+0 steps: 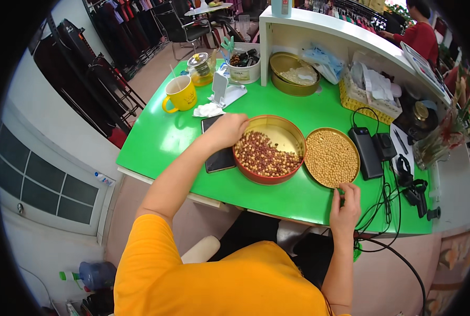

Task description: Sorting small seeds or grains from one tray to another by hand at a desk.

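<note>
A round red tin with a gold inside stands on the green table and holds a mix of dark red and pale beans. My left hand is closed on the tin's left rim, its fingertips partly hidden. Just right of the tin lies a shallow round gold lid, filled with pale yellow soybeans. At the lid's near edge, my right hand pinches the rim between thumb and fingers. A dark tablet-like slab lies partly under my left forearm.
Behind stand a yellow mug, a glass teapot, a white phone stand and another gold tin. To the right are a black power bank, looping cables and a yellow basket. A person in red is beyond the shelf.
</note>
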Demonstrator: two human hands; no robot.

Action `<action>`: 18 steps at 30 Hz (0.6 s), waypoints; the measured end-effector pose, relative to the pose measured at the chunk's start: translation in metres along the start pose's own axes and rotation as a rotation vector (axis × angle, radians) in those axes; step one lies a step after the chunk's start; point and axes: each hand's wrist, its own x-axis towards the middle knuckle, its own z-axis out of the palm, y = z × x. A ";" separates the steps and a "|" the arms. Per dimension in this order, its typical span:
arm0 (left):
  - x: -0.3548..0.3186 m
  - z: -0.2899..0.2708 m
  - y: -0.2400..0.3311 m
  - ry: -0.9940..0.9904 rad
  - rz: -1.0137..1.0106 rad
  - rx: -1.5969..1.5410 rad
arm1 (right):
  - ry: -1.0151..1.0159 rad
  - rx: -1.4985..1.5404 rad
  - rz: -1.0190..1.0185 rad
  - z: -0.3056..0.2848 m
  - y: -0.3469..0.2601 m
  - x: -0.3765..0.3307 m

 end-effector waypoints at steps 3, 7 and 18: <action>0.030 -0.006 -0.012 -0.042 0.026 0.062 | 0.007 -0.049 -0.080 0.001 -0.001 0.001; 0.054 -0.001 -0.018 -0.034 0.153 0.102 | 0.034 -0.043 -0.099 0.004 0.000 0.000; 0.055 0.024 0.078 -0.405 0.611 -0.065 | 0.022 -0.087 -0.110 0.007 -0.002 0.004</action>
